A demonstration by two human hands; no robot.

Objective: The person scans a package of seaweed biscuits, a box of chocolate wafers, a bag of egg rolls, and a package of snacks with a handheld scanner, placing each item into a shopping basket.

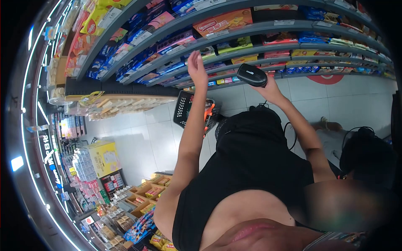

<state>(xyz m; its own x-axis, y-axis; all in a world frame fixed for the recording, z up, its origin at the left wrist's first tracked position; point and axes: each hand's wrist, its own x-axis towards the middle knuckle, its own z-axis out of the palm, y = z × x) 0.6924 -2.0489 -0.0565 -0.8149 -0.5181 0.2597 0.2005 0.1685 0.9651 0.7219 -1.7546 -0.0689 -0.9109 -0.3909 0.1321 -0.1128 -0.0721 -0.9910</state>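
Head view: right hand (271, 89) is gripping a black rounded object (252, 76) near the shelf's front edge (261, 27); left hand (198, 72), loosely open, seemingly empty, is hovering. Slackening grip would be risking a drop.

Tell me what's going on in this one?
A person stands before shelves stocked with packaged goods. Their right hand holds a black, rounded case-like object with small pale lettering, too small to read. Their left hand is raised with the palm open, holding nothing visible; whether it touches the shelving is unclear. A dark basket with orange parts sits low down, partly hidden by the left forearm.
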